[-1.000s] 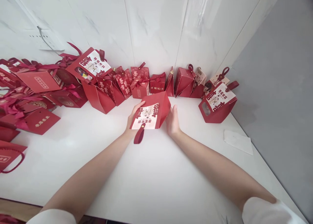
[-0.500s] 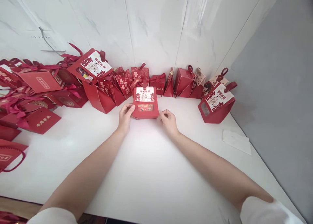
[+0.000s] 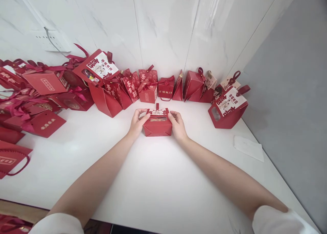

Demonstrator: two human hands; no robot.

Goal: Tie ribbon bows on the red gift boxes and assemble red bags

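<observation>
Between my hands is a red gift box (image 3: 157,126) with a white printed label, a small clear window and a ribbon tab at its top. It is tipped back, so its creased base faces me. My left hand (image 3: 138,123) grips its left side, thumb on the front near the window. On the other side my right hand (image 3: 177,124) holds the right edge with curled fingers, the thumb by the label. Some fingertips are hidden behind the box. Just behind it stand a small red box with a ribbon bow (image 3: 148,92) and another bowed box (image 3: 166,89).
More red boxes line the wall, including a windowed one (image 3: 228,108) at right and another windowed box (image 3: 96,68) lying on others at left. A heap of ribboned boxes (image 3: 48,125) fills the left side. A white paper (image 3: 248,147) lies near the grey wall (image 3: 288,91).
The box between my hands has come toward me and tipped back, showing its base. My right hand has gone from its lower corner to its side. The small bowed boxes behind are now uncovered.
</observation>
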